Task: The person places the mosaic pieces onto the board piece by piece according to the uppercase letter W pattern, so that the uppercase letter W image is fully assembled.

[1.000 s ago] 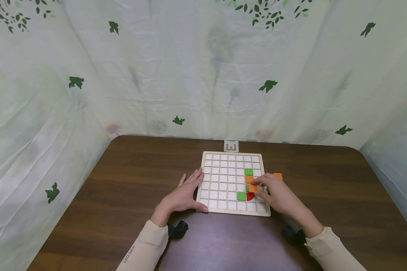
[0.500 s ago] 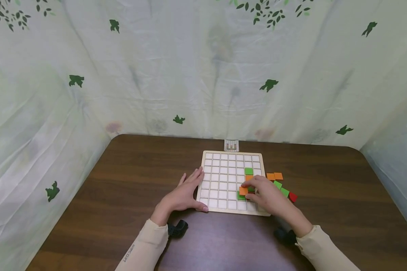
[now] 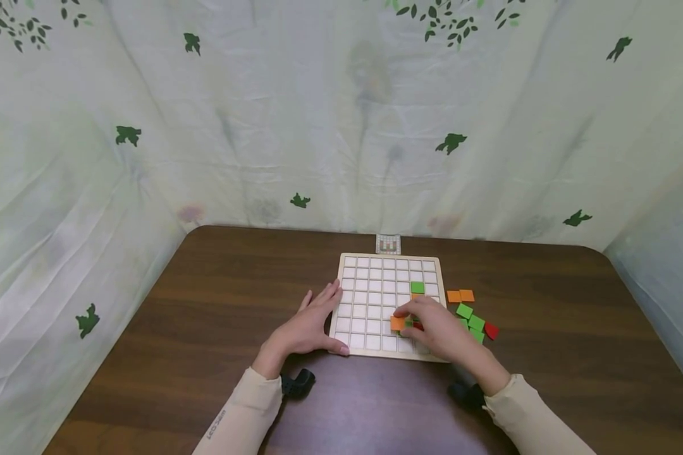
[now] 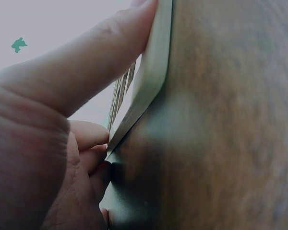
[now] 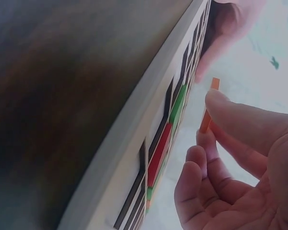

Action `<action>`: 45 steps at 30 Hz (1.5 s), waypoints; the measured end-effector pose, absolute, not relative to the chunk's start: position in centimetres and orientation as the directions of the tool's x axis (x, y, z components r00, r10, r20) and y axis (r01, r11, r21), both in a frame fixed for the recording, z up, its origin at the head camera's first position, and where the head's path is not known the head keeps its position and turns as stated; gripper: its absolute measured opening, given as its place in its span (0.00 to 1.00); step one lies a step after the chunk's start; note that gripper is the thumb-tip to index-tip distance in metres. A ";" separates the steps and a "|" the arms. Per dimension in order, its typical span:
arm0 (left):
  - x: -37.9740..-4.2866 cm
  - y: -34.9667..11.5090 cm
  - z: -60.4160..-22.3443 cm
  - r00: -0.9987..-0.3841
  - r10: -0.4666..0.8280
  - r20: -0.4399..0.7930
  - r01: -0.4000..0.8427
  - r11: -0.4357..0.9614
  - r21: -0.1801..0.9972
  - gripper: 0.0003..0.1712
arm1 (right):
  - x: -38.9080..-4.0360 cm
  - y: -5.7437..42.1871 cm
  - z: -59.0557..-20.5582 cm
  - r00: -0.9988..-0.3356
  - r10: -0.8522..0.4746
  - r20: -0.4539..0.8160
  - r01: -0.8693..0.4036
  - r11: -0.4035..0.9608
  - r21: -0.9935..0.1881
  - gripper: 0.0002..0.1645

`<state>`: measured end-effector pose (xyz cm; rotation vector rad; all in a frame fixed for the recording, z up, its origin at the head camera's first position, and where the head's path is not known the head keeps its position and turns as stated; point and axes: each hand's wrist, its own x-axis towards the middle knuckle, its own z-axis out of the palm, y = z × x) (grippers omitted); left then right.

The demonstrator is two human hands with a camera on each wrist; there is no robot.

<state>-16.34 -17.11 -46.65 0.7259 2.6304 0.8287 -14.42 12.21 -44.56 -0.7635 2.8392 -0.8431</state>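
A white grid board (image 3: 358, 297) with a pale wooden frame lies on the table. My left hand (image 3: 304, 328) rests spread at its near left corner, thumb on the front edge and fingers along the left side. In my right hand (image 3: 441, 322) an orange square tile (image 3: 396, 323) is pinched between thumb and fingertips, held just over the board. The right wrist view shows this orange tile (image 5: 210, 105) edge-on above the grid. A green tile (image 3: 417, 287) sits in the grid beyond my right hand. Below the held tile, a red tile (image 5: 159, 155) and a green tile (image 5: 177, 104) lie in the grid.
Right of the board lie two orange tiles (image 3: 460, 296), several green tiles (image 3: 475, 322) and a red tile (image 3: 491, 330). A small patterned card (image 3: 388, 244) lies behind the board on the brown table (image 3: 250, 278). A leaf-print curtain (image 3: 330, 126) hangs beyond.
My right hand has moved left across the board with the orange tile, uncovering the loose tiles on the right. The left hand has stayed at the board's corner.
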 end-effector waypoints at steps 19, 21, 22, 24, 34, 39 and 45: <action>-16.5 -17.2 -47.0 -0.834 0.538 -0.123 0.373 0.714 0.592 0.72 | -14.9 11.2 -44.8 -0.829 -0.555 0.068 -0.511 0.703 -0.494 0.15; -16.4 -17.2 -47.0 -0.835 0.537 -0.120 0.372 0.712 0.596 0.72 | -14.9 11.1 -44.7 -0.832 -0.552 0.058 -0.504 0.708 -0.495 0.14; -16.5 -17.2 -47.0 -0.835 0.537 -0.118 0.372 0.710 0.598 0.72 | -14.9 11.0 -44.7 -0.834 -0.549 0.053 -0.500 0.712 -0.493 0.14; -16.4 -17.2 -46.9 -0.835 0.537 -0.118 0.370 0.709 0.600 0.72 | -15.0 10.9 -44.8 -0.836 -0.547 0.051 -0.498 0.716 -0.489 0.14; -16.4 -17.1 -46.9 -0.836 0.536 -0.118 0.369 0.708 0.601 0.71 | -15.2 10.5 -45.0 -0.843 -0.537 0.038 -0.485 0.726 -0.488 0.14; -16.3 -17.1 -46.7 -0.835 0.536 -0.123 0.367 0.709 0.602 0.71 | -15.4 10.4 -45.0 -0.845 -0.533 0.032 -0.480 0.732 -0.483 0.13; -16.3 -17.1 -46.6 -0.833 0.539 -0.123 0.369 0.708 0.602 0.71 | -15.3 10.6 -44.9 -0.847 -0.531 0.029 -0.472 0.725 -0.502 0.15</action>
